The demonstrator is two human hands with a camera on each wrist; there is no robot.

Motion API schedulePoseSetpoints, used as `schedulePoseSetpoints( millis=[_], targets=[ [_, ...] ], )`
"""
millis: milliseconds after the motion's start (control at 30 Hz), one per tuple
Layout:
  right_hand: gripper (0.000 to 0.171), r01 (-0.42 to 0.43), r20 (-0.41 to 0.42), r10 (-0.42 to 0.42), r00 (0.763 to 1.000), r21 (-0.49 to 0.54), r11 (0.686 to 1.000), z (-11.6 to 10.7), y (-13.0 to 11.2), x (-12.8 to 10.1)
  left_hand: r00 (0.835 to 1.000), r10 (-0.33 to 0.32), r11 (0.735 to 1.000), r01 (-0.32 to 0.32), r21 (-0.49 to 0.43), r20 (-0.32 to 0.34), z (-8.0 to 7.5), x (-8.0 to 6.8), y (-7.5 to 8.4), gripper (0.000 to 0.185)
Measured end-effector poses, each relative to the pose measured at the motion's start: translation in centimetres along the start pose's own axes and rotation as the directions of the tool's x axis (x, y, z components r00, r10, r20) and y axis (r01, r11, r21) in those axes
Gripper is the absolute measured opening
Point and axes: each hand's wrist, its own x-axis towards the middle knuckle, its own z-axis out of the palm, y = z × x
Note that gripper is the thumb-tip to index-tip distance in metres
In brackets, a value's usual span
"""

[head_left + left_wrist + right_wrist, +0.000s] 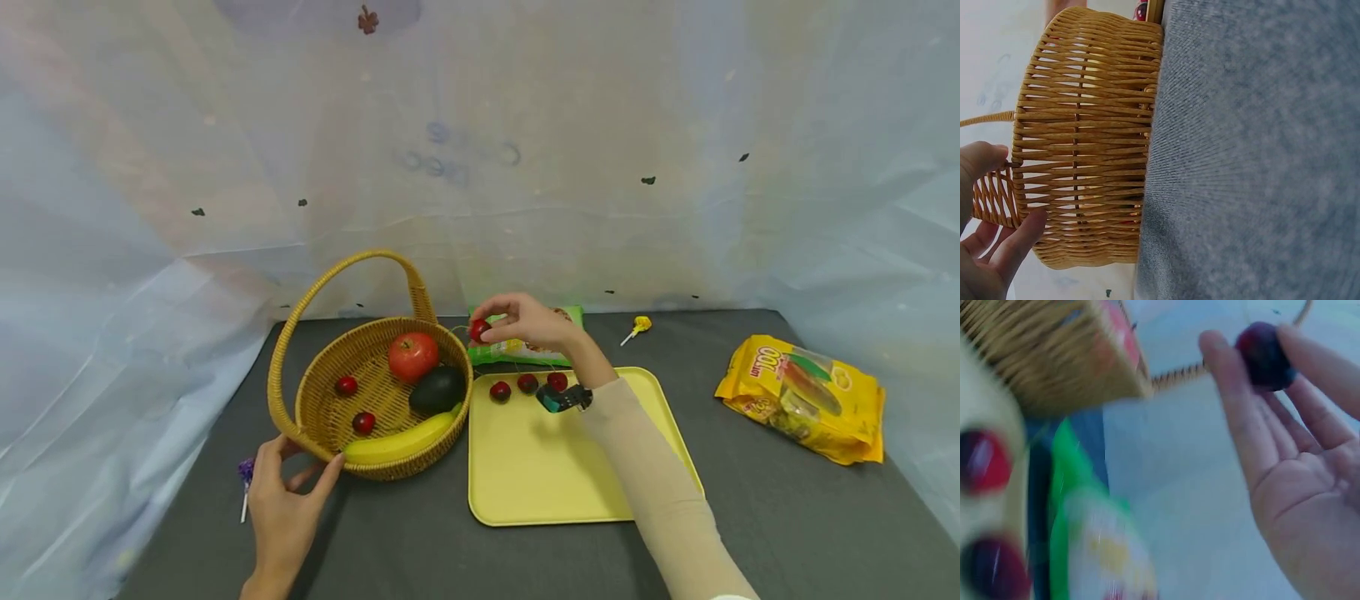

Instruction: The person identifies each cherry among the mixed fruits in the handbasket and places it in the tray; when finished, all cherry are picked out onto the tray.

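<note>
Sleeve [656, 479] nearest, right hand [521, 322] pinches a cherry [479, 331] beside the basket [352, 354], left hand [288, 504] grips its handle [277, 375]; two inside already, perhaps three left outside.

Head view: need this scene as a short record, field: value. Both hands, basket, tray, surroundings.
left hand: grips basket where handle meets rim
right hand: pinches a raised cherry
in basket: apple, dark oval fruit, banana, two cherries
on tray: three cherries
behind tray: green packet, yellow lollipop
right of tray: yellow packet
left of basket: purple lollipop
</note>
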Motion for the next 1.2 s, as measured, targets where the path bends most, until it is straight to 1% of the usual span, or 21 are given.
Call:
schedulePoseSetpoints(
  millis=[100, 167, 267, 333, 400, 500, 633, 767, 867, 1033, 1200],
  targets=[
    [0.036, -0.006, -0.083, 0.005, 0.997, -0.018, 1.000, -1.6, 1.1, -2.9, 1.000, 0.001, 1.000, -0.001, -0.010, 0.003, 0.1, -0.1, 0.2, 0.061],
    [0.039, -0.026, -0.140, 0.021, 0.990, -0.032, 0.999, -2.4, 2.0, -4.9, 1.000, -0.002, 1.000, 0.003, -0.021, 0.003, 0.2, -0.2, 0.3, 0.061],
    [0.041, -0.087, -0.236, 0.065, 0.970, -0.083, 0.993, -3.2, 3.2, -8.0, 1.000, -0.012, 1.000, 0.012, -0.027, 0.001, 0.3, -0.3, 0.4, 0.061],
    [0.041, -0.115, -0.286, 0.087, 0.954, -0.083, 0.990, -3.6, 4.0, -9.9, 1.000, -0.018, 0.999, 0.018, -0.028, 0.000, 0.3, -0.4, 0.4, 0.060],
    [0.042, -0.136, -0.322, 0.104, 0.941, -0.080, 0.987, -3.9, 4.7, -11.5, 1.000, -0.020, 1.000, 0.020, -0.021, 0.001, 0.3, -0.4, 0.5, 0.059],
    [0.042, -0.148, -0.351, 0.113, 0.930, -0.074, 0.986, -4.0, 5.7, -13.1, 1.000, -0.015, 1.000, 0.015, -0.007, -0.003, 0.2, -0.4, 0.5, 0.058],
    [0.039, -0.159, -0.374, 0.111, 0.921, -0.100, 0.982, -3.9, 6.3, -14.1, 1.000, -0.007, 1.000, 0.008, 0.003, -0.008, 0.2, -0.3, 0.5, 0.058],
    [0.035, -0.160, -0.391, 0.071, 0.918, -0.201, 0.966, -3.8, 6.5, -14.8, 1.000, -0.004, 1.000, 0.004, 0.001, -0.004, 0.2, -0.2, 0.5, 0.059],
    [0.032, -0.151, -0.381, 0.042, 0.924, -0.261, 0.953, -3.7, 6.8, -15.1, 1.000, -0.004, 1.000, 0.004, 0.001, -0.003, 0.2, -0.2, 0.5, 0.059],
    [0.029, -0.141, -0.365, 0.027, 0.930, -0.288, 0.947, -3.6, 7.2, -15.2, 1.000, -0.005, 1.000, 0.005, -0.002, -0.005, 0.1, -0.1, 0.5, 0.058],
    [0.029, -0.162, -0.361, 0.027, 0.932, -0.351, 0.922, -3.3, 7.2, -15.1, 1.000, -0.008, 1.000, 0.008, -0.008, -0.005, 0.1, -0.1, 0.3, 0.058]
  ],
)
